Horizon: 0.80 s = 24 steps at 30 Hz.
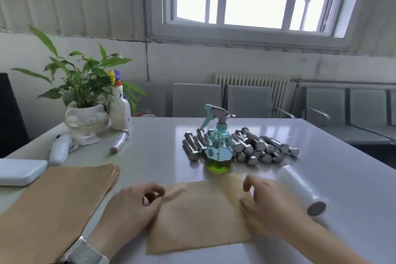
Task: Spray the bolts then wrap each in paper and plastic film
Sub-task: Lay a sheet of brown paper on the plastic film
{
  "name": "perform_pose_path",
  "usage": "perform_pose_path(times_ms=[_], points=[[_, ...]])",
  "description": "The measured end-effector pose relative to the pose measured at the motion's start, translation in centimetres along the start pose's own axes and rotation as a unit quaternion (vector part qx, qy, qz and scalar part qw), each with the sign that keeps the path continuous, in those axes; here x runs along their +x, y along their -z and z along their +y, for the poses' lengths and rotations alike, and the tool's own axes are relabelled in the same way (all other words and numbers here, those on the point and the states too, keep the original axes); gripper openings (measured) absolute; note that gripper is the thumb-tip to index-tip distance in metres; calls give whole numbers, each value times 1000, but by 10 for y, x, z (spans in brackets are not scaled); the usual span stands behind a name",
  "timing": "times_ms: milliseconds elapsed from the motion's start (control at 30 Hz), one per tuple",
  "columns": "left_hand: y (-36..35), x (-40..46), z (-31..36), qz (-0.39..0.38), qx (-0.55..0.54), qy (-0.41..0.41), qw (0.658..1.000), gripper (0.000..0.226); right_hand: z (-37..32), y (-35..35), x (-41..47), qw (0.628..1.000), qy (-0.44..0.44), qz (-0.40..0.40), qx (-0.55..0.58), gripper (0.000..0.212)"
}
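Observation:
A single brown paper sheet (199, 216) lies flat on the white table (150, 152) in front of me. My left hand (130, 203) pinches its upper left corner between thumb and forefinger. My right hand (270, 199) holds the right edge with curled fingers, slightly blurred. Behind the sheet stands a teal spray bottle (218, 148) with green liquid. A pile of several steel hex bolts (257, 146) lies around and behind it. A roll of plastic film (300, 191) lies just right of my right hand. One wrapped bolt (120, 141) lies at the back left.
A stack of brown paper sheets (53, 199) lies at the near left, beside a white box (19, 171). A potted plant (85, 113), a white spray bottle (120, 109) and a white handheld device (59, 152) stand at the back left. Grey chairs line the far wall.

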<state>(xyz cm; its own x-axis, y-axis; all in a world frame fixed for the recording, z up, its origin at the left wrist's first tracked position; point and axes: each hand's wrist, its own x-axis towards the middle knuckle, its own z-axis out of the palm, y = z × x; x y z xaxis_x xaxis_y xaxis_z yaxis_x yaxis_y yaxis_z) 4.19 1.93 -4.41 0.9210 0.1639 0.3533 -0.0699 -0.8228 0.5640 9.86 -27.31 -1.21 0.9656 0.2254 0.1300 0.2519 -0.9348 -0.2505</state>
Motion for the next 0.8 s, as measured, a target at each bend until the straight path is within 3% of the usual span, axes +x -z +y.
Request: perform_pose_path(times_ms=[67,133,233,333,433,533,800], points=[[-1,-1,2,12,32,4,999,18,1,11,16,994,14,-32,-105,29],[-2,-1,2,10,59,-6,998,19,5,30,47,986,16,-9,-163,35],[0,-1,6,7,84,-37,996,9,17,65,109,985,-9,43,-165,22],[1,-1,8,15,74,-62,995,33,29,76,153,991,27,56,-118,21],[5,1,8,-19,46,-85,995,32,28,62,174,989,115,-17,-94,37],[9,4,8,-86,25,-119,989,32,19,45,179,979,157,-51,-120,28],[3,8,-7,-203,111,-156,960,81,19,31,177,965,174,-53,-187,35]])
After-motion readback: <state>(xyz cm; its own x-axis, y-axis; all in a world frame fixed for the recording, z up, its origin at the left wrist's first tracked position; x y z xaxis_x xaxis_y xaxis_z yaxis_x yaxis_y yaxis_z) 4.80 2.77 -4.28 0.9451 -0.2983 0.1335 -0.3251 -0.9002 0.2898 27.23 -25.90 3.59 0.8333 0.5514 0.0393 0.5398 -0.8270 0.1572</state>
